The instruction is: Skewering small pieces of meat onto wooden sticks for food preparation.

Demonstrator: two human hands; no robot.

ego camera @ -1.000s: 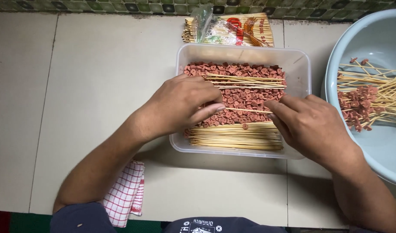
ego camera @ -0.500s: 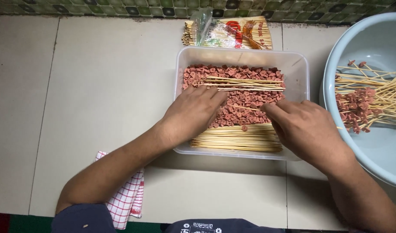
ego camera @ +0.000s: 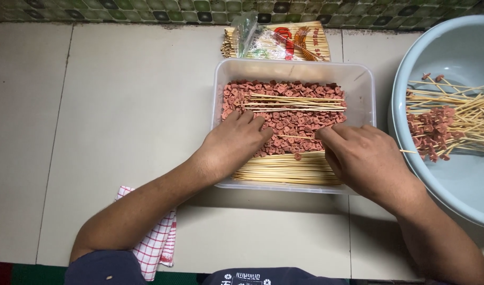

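Observation:
A clear plastic tub (ego camera: 294,64) holds many small pink-red sausage slices (ego camera: 300,122). One bundle of bamboo skewers (ego camera: 294,101) lies on top of the slices, and another bundle (ego camera: 284,170) lies along the tub's near wall. My left hand (ego camera: 234,143) rests in the tub, its fingertips pinched on a slice. My right hand (ego camera: 366,158) is inside the tub's right side. It grips a single skewer (ego camera: 299,137) whose tip points left at my left fingertips. The two hands are about a finger's length apart.
A light blue basin (ego camera: 453,47) at the right holds several skewers loaded with slices (ego camera: 437,129). A plastic packet of skewers (ego camera: 276,42) lies behind the tub by the tiled edge. A red-and-white checked cloth (ego camera: 155,244) lies under my left forearm on the pale tiled surface.
My right hand has crept left with the skewer. My left hand has shifted slightly toward me, its fingers curling onto the slices at the skewer's tip.

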